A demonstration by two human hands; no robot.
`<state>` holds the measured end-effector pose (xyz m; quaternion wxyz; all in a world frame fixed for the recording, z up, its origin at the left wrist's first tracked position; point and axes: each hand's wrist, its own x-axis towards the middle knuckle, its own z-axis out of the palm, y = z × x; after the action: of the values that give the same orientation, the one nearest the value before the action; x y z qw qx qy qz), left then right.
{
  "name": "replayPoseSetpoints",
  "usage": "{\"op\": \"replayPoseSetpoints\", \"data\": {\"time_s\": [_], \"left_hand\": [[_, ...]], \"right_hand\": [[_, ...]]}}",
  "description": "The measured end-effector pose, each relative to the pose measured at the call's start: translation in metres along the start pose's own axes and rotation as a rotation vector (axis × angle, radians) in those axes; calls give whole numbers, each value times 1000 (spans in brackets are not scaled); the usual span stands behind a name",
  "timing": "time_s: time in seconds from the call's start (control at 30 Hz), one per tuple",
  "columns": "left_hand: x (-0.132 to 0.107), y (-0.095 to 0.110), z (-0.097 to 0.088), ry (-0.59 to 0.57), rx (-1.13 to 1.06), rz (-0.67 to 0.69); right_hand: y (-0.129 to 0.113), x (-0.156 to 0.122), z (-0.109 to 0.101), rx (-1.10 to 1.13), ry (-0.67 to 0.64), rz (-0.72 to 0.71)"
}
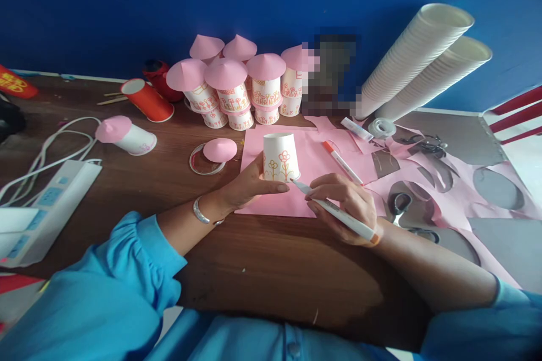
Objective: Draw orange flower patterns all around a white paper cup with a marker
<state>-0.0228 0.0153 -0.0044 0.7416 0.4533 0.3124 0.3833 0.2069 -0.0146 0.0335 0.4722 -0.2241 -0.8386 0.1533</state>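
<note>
Cup [274,159], upside down, pinched in left hand [249,185]; right hand [350,203] pinches marker [344,220], tip at cup's right rim; pink paper [271,206] beneath.

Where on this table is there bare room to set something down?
Mostly bare: the brown tabletop between pink sheet and blue shirt; also between power strip and left forearm. Crowded: the right, with pink offcuts and scissors; the back, with cone-topped cups.

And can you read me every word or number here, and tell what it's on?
No text reads clearly.
Red-orange thing at far left: yellow marks, too blurred to read.
Power strip: blue labels, too small to read.
Marker in the right hand: any print is too small to read.
Cup in the left hand: drawn flowers, no letters visible.
</note>
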Motion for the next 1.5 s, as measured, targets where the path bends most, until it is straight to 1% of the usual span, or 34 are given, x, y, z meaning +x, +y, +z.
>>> {"op": "replayPoseSetpoints", "data": {"time_s": [0.3, 0.47, 0.57, 0.9, 1.03, 1.3, 1.5], "left_hand": [[0, 1, 2, 7, -28, 3], [2, 2, 3, -36, -75, 47], [1, 4, 4, -51, -86, 36], [-1, 7, 5, -85, -135, 30], [-2, 6, 4, -73, -119, 12], [-1, 7, 4, -35, -91, -16], [0, 4, 3, -58, -69, -12]], "right_hand": [[0, -1, 1, -13, -15, -7], [0, 1, -1, -10, 6, -20], [0, 2, -3, -17, 32, -30], [0, -1, -3, -44, 46, 35], [1, -1, -2, -28, 41, 22], [1, -1, 0, -37, 28, 38], [1, 0, -1, -37, 24, 41]]}}
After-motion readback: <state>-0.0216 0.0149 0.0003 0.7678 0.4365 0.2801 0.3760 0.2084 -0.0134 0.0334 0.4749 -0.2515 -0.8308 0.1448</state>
